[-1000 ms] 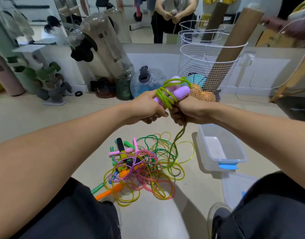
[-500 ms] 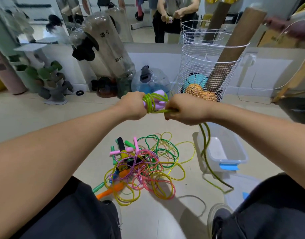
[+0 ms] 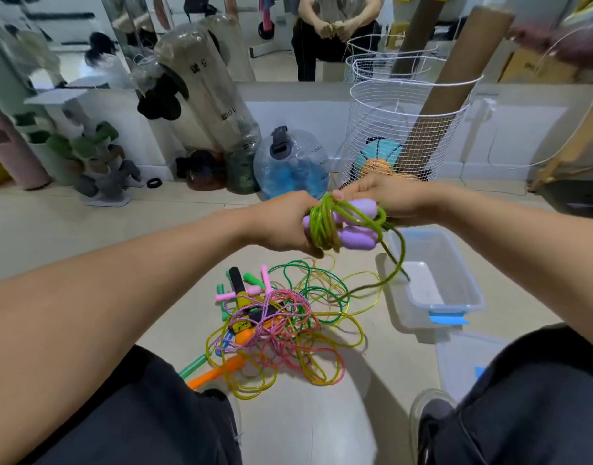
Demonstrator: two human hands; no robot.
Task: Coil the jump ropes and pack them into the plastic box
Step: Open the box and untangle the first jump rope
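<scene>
The green jump rope (image 3: pixel 325 226) is wound in several turns around its two purple handles (image 3: pixel 357 236), held up in front of the person above the floor. Its loose tail (image 3: pixel 394 263) hangs down from the bundle and dips toward the plastic box (image 3: pixel 469 283), which sits open on the floor just below and to the right; nothing seems to be packed in it yet. The box's lid (image 3: pixel 456 357) appears to lie beside it, nearer the person.

By my reading the task is early: this one rope is mostly coiled but its tail is not yet wrapped, and a tangled pile of ropes (image 3: pixel 275 323), pink, yellow, green and orange with their handles, lies on the floor between the knees, all still to be sorted, coiled and packed.

The left hand (image 3: pixel 281 223) is clenched around the handles at the coil's left end. The right hand (image 3: pixel 379 196) reaches over from behind; its thumb and fingers pinch the cord at the top of the coil.
</scene>
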